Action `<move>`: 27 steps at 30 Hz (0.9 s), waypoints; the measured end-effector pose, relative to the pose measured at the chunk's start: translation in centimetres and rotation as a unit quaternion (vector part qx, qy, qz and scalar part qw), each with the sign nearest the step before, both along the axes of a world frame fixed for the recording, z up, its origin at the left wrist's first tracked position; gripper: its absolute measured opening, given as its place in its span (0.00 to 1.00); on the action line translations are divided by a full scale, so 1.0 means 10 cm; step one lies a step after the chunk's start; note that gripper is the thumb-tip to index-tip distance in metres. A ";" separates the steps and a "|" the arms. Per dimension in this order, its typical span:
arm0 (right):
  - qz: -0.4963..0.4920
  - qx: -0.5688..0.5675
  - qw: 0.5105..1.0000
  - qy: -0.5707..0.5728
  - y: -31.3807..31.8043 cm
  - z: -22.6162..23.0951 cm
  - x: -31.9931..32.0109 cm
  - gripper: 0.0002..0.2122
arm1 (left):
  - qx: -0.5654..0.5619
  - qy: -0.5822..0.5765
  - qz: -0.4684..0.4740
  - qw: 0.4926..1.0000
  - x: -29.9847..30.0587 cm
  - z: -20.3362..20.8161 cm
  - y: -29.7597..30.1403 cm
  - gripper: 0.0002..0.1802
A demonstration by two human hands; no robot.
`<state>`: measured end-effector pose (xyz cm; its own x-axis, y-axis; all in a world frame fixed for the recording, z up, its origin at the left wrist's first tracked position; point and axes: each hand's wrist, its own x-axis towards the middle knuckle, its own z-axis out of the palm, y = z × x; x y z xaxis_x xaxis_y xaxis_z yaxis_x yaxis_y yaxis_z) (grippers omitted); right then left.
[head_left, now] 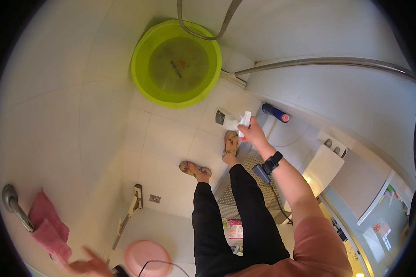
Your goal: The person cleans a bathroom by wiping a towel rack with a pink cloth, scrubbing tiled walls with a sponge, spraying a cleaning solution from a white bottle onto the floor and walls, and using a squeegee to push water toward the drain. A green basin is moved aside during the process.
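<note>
My right hand is closed around the white trigger head of a spray bottle. The bottle has a pale body with a dark patch at its far end, and it points left over the tiled floor. At the lower left, my left hand has its fingers spread, slightly blurred. Its fingertips are beside the lower end of a pink towel; whether they touch it I cannot tell. The towel hangs over a metal bar on the wall.
A large green basin with water stands in the far corner, a grey hose looping above it. A dark blue can lies by a ledge on the right. Near the left wall are a squeegee-like tool, floor drain and pink basin.
</note>
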<state>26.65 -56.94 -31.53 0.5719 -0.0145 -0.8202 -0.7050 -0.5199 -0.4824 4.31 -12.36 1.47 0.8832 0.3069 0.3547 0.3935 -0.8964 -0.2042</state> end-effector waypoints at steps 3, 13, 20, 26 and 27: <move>0.027 0.041 0.999 0.012 0.31 0.48 0.03 0.23 | -0.397 0.172 -0.016 0.901 0.43 -0.98 -1.20 0.44; 0.032 0.215 0.976 0.028 0.47 1.63 0.19 0.23 | -0.500 0.138 -0.206 0.830 1.53 -2.68 -2.28 0.43; 0.280 0.150 0.889 -0.330 0.47 1.42 0.25 0.34 | -0.578 0.122 -0.179 0.786 1.70 -2.61 -2.39 0.37; 0.037 0.219 0.958 -0.184 0.55 0.69 -0.02 0.38 | -0.545 0.208 -0.185 0.791 1.69 -2.24 -2.31 0.34; 0.033 0.183 0.965 -0.183 0.55 0.54 -0.01 0.38 | -0.489 0.208 -0.196 0.824 1.64 -2.11 -2.19 0.33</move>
<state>26.60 -51.44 -26.09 0.8141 0.2842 -0.5064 -0.4241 -0.3049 -0.8528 20.73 -34.23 -19.62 0.9650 -0.0721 -0.2521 0.1128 -0.7538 0.6473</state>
